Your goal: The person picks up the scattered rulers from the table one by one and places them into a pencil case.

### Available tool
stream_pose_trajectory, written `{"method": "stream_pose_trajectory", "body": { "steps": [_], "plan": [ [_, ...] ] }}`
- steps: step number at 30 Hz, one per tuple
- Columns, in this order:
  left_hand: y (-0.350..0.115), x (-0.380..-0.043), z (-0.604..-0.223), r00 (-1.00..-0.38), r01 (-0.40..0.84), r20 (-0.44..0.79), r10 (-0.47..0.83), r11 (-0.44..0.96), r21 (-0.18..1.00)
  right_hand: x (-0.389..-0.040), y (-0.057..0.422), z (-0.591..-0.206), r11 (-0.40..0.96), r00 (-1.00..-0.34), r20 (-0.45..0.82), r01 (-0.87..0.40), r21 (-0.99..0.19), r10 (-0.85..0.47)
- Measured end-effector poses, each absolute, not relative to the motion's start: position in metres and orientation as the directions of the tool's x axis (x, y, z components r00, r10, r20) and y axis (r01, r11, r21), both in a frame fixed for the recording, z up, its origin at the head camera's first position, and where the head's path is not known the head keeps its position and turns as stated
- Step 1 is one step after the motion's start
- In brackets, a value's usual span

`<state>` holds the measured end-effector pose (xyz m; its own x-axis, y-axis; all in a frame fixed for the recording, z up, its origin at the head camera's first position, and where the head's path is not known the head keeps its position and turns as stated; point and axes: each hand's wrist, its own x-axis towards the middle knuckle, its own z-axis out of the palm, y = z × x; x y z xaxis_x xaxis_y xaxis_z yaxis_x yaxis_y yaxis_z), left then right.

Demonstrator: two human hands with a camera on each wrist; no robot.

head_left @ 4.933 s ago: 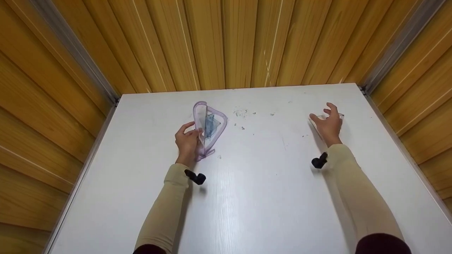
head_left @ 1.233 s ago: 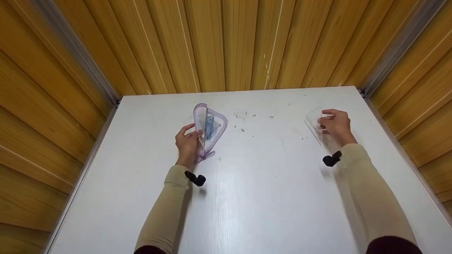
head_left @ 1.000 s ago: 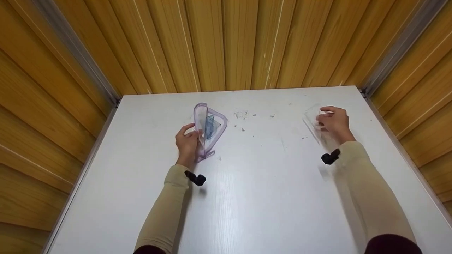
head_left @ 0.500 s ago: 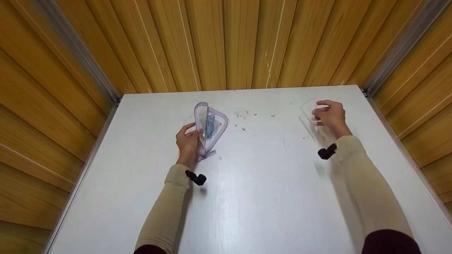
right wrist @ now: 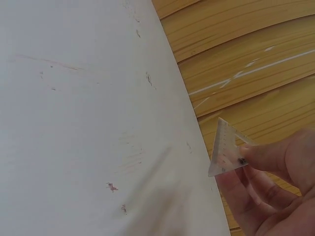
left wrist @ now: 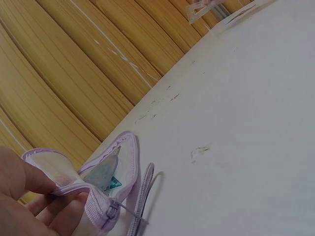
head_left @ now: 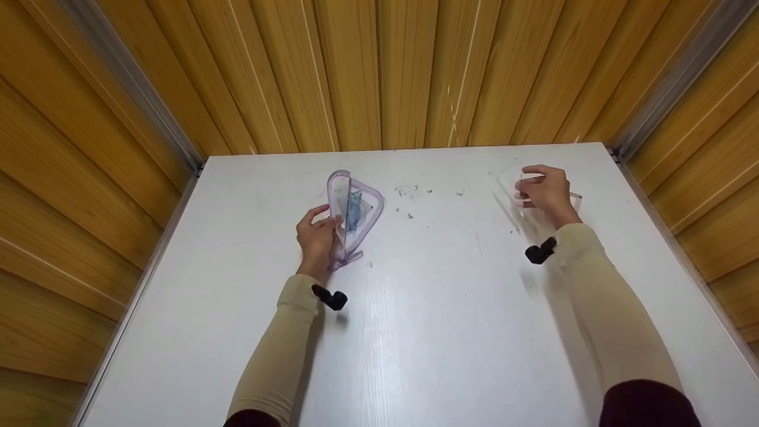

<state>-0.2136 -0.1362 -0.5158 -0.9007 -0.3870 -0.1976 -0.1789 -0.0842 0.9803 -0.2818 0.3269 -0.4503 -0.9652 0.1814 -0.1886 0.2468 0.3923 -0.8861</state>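
My left hand (head_left: 316, 240) pinches the edge of a clear zip pouch (head_left: 375, 216) with lilac trim at the left of the white table. In the left wrist view, the mouth of the pouch (left wrist: 132, 162) gapes, and bluish and green see-through pieces (left wrist: 102, 176) lie inside. My right hand (head_left: 547, 191) pinches a clear set square (right wrist: 224, 147) between thumb and fingers, raised over the far right of the table. Part of the set square is hidden behind the thumb and fingers. A pale strip with a dark corner (head_left: 577, 198) shows just right of that hand.
The white table (head_left: 415, 332) has small dark scuffs (head_left: 407, 190) near its far side. Yellow wood-look panels (head_left: 403, 77) rise behind it and on both sides. A lilac zipper end (left wrist: 142, 196) sticks out beside the pouch. Each wrist wears a small black camera (head_left: 541, 251).
Since the earliest frame my right hand has closed on the set square and raised it; over the last second it has shifted slightly left and away from me. The left hand and pouch stay put.
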Motion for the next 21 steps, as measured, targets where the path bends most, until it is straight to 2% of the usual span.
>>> {"method": "stream_pose_trajectory", "body": {
  "steps": [11, 21],
  "plan": [
    [-0.137, -0.212, -0.514, -0.898, -0.19, -0.2, -0.391, -0.064, 0.98, -0.293, 0.303, -0.448, 0.36, -0.972, -0.179, 0.223, -0.906, 0.15],
    [-0.136, -0.21, -0.513, -0.905, -0.168, -0.197, -0.377, -0.109, 0.98, -0.301, 0.278, -0.452, 0.328, -0.97, -0.202, 0.236, -0.915, 0.135]
  ]
}}
